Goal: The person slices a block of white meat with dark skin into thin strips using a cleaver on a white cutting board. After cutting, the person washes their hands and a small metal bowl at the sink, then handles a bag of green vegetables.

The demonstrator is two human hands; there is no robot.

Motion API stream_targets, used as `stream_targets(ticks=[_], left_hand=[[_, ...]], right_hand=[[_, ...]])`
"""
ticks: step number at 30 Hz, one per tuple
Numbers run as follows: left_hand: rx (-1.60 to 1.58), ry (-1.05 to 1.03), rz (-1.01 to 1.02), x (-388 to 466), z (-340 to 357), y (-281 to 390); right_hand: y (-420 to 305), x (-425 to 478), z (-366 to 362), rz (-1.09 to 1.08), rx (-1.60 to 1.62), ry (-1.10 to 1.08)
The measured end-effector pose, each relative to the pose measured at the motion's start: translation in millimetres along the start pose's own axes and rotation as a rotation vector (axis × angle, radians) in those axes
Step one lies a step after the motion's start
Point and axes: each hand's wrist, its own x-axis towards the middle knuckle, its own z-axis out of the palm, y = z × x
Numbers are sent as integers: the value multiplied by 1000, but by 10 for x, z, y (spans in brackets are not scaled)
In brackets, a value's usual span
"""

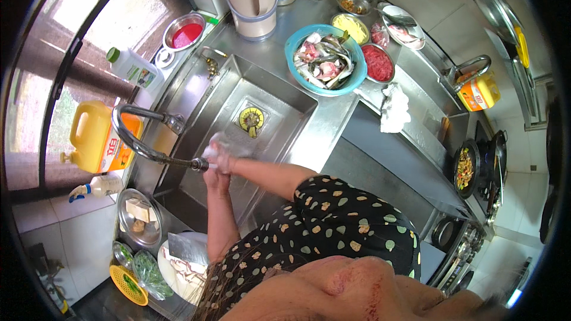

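Observation:
My left hand [216,178] and my right hand [225,162] are together under the curved metal faucet [151,155], over the stainless steel sink [196,187]. Water streams from the spout onto them. The fingers overlap and are blurred and whitish, so whether anything is between them cannot be told. A yellow drain strainer [251,120] sits in the sink floor beyond the hands.
Right of the sink stands a teal basin [292,73] of cut fish, beside a bowl of red meat [378,62]. A cleaver [187,247] lies on a round white board [171,278] at lower left. An orange-labelled jug [96,138] stands behind the faucet.

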Motion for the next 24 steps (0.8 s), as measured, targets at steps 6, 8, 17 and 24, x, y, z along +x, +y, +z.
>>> stream_targets(ticks=[6, 8, 17, 24], left_hand=[[-255, 46, -194, 82, -284, 81], [-369, -72, -234, 164, -618, 9], [-305, -74, -133, 159, -898, -457], [-268, 159, -154, -144, 318, -145]], right_hand=[[-306, -44, -28, -72, -265, -83], [-452, -228, 98, -144, -432, -186], [-821, -291, -109, 475, -167, 11], [218, 227, -189, -211, -1090, -40]])
